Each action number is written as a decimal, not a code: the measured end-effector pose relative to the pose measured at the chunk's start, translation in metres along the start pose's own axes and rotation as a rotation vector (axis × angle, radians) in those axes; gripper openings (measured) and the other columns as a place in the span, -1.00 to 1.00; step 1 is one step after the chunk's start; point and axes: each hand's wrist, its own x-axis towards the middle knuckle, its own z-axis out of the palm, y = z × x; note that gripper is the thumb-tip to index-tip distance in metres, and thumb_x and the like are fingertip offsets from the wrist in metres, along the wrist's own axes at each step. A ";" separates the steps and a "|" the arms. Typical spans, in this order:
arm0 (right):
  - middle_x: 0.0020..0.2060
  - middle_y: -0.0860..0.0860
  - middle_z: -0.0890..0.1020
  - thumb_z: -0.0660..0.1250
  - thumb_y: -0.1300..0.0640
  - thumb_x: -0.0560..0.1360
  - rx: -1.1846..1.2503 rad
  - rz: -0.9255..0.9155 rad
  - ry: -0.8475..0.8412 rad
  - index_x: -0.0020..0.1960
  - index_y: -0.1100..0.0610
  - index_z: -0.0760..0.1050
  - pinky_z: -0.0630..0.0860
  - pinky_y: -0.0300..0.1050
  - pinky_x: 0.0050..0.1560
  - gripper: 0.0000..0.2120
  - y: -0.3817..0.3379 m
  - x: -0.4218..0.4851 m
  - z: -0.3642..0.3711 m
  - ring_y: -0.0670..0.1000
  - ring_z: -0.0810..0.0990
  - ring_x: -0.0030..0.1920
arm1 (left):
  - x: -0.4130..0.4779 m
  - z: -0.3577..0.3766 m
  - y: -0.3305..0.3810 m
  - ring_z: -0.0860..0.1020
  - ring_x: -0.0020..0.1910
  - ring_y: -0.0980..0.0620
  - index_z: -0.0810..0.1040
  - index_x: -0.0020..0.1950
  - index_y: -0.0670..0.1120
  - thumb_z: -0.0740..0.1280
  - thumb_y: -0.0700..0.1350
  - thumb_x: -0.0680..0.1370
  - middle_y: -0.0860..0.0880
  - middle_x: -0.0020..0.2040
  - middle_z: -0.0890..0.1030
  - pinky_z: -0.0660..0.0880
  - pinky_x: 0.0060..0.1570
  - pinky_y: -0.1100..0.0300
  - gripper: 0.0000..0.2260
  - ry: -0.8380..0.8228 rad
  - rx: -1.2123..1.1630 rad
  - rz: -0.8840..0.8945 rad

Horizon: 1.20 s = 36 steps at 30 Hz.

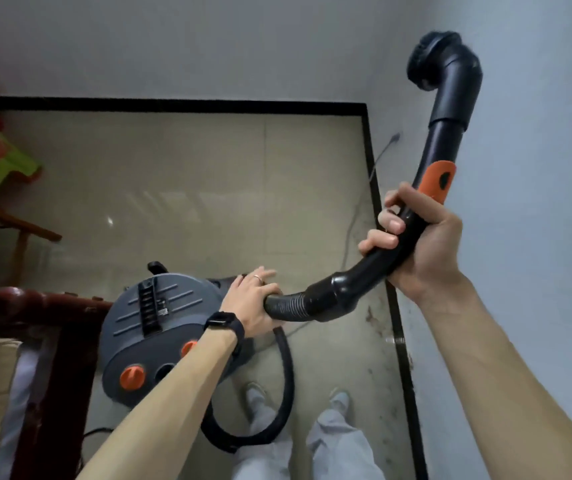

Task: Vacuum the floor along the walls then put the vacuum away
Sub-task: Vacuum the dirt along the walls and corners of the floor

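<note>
Head view: my right hand (423, 244) grips the curved, glossy wand (445, 143); my left hand (253, 299) holds the ribbed hose (288, 306).

Right hand (416, 244) grips high, left hand (251, 299) grips lower, forearms extended.

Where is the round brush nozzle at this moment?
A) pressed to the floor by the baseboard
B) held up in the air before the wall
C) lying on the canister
B: the right hand grips the curved handle, brush nozzle up in front of the wall.
</note>
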 end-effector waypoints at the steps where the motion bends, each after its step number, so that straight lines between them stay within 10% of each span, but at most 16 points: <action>1: -0.47 -0.06 0.34 0.41 0.07 0.46 -0.043 0.000 0.044 -0.21 0.07 0.49 0.43 -0.12 -0.27 -0.86 -0.013 -0.006 -0.014 -0.03 0.33 -0.53 | -0.004 0.005 0.015 0.54 0.22 -0.07 0.56 0.08 0.11 0.38 0.23 0.33 0.05 0.15 0.58 0.44 0.08 0.11 -0.61 -0.031 -0.002 -0.002; 7: -0.45 -0.04 0.33 0.37 0.11 0.50 -0.164 0.098 0.224 0.00 0.08 0.36 0.39 -0.10 -0.32 -0.81 -0.037 -0.028 -0.106 -0.03 0.30 -0.54 | -0.015 0.047 0.091 0.60 0.01 -0.04 0.47 0.09 0.12 0.38 0.13 0.34 0.06 0.00 0.62 0.49 -0.06 0.12 -0.65 -0.345 0.268 0.074; 21: -0.29 0.05 0.64 0.51 0.09 0.53 0.197 0.320 0.432 0.10 0.15 0.49 0.67 0.02 -0.20 -0.73 0.047 0.015 -0.220 0.10 0.72 -0.24 | 0.029 0.004 0.057 0.56 0.19 -0.05 0.41 0.15 0.13 0.35 0.10 0.41 0.05 0.15 0.59 0.37 0.16 0.02 -0.67 -0.245 0.693 -0.314; 29: -0.30 0.00 0.64 0.49 0.21 0.53 -0.021 0.312 0.544 0.05 0.02 0.49 0.62 0.01 -0.14 -0.79 0.055 0.091 -0.226 0.04 0.74 -0.25 | 0.069 0.057 0.067 0.56 0.12 -0.10 0.53 0.19 0.03 0.36 0.10 0.43 -0.06 0.15 0.61 0.48 0.01 0.15 -0.64 -0.541 0.150 -0.425; 36: -0.30 -0.01 0.58 0.42 0.23 0.59 0.141 0.299 0.750 0.00 0.10 0.45 0.57 0.08 -0.01 -0.86 0.096 0.223 -0.243 0.00 0.68 -0.24 | 0.200 0.093 0.062 0.38 0.29 -0.16 0.32 0.34 -0.04 0.37 0.11 0.43 -0.12 0.29 0.37 0.43 0.20 -0.05 -0.45 -0.303 0.081 -0.380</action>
